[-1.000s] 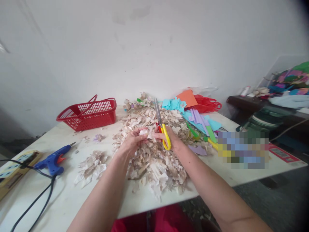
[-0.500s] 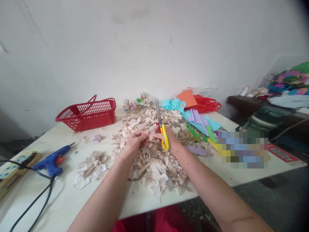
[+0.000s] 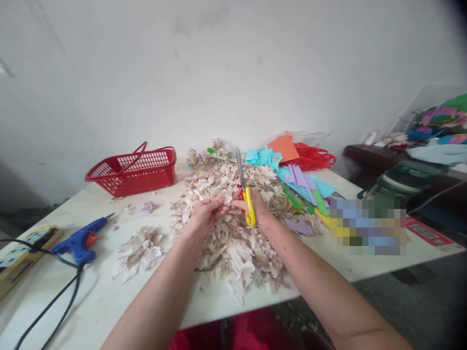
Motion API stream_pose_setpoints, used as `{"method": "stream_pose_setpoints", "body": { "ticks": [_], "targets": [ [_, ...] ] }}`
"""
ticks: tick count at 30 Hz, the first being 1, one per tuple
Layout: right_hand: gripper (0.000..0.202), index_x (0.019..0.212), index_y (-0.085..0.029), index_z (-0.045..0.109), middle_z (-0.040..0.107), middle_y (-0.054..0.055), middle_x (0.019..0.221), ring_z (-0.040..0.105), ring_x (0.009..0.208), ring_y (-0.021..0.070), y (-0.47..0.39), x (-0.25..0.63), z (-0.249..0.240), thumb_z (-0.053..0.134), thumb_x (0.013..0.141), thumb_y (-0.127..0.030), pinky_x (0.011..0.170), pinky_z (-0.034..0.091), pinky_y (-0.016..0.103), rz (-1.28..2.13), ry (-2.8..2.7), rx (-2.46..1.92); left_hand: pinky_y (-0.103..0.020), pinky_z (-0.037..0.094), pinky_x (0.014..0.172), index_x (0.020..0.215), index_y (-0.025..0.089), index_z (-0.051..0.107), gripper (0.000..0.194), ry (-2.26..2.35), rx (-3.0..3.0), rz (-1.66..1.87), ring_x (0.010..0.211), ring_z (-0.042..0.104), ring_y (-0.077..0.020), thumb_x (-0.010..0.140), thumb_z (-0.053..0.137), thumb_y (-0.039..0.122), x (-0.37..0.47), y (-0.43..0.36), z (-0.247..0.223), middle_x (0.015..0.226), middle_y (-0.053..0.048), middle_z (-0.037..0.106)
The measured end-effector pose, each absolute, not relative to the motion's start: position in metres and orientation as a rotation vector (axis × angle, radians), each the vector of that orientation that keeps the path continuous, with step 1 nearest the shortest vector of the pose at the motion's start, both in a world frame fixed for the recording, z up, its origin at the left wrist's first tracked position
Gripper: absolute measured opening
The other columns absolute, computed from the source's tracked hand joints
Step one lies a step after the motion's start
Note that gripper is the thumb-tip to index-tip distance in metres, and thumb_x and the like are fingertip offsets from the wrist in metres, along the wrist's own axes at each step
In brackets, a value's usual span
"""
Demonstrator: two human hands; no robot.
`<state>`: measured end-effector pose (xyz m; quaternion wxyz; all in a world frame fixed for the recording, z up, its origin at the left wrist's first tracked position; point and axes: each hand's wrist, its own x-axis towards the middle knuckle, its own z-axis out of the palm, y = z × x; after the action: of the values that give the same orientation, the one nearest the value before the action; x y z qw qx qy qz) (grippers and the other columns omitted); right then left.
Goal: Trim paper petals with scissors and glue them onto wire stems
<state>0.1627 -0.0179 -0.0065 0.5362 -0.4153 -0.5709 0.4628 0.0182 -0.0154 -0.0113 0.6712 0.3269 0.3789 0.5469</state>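
Two bare hands meet over a big messy pile, with scissors in one.
From far away, I see the left hand (image 3: 207,213) with its fingertips pinched on a small pale scrap (image 3: 227,200), right by the other hand's fingers. I can't tell if those fingers pinch it too. The right hand (image 3: 258,208) is closed on the yellow scissors (image 3: 250,210), and the blades point to the far edge of the tabletop (image 3: 93,301). The scrap is up over the pile of pale bits (image 3: 242,255), which reaches almost to the near edge. The red basket (image 3: 142,181) sits near the far left corner. The blue glue gun (image 3: 78,243) lies by the left edge, and purple strips (image 3: 301,179) lie toward the right edge.
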Motion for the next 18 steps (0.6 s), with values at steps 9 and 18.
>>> {"method": "stream_pose_setpoints", "body": {
  "ticks": [9,18],
  "targets": [
    [0.018,0.068,-0.019,0.048,0.059,-0.001,0.064,0.053,0.052,0.0117,-0.017,0.161,-0.01,0.061,0.057,-0.021,0.045,0.041,0.022,1.152,-1.376,-0.933,-0.013,0.048,0.041,0.063,0.007,0.061,0.008,0.879,0.682,1.323,0.045,0.059,-0.0103,0.069,0.056,0.004,0.013,-0.012,-0.012,0.049,-0.005,0.061],
    [0.023,0.071,-0.017,0.052,0.052,-0.002,0.062,0.048,0.053,0.0109,-0.007,0.175,-0.016,0.061,0.061,-0.036,0.049,0.036,0.022,0.811,-1.489,-1.081,-0.017,0.051,0.046,0.066,0.009,0.058,0.003,0.849,0.614,1.384,0.052,0.062,-0.0124,0.068,0.057,0.008,0.009,-0.009,-0.015,0.054,-0.004,0.061]
  ]
}}
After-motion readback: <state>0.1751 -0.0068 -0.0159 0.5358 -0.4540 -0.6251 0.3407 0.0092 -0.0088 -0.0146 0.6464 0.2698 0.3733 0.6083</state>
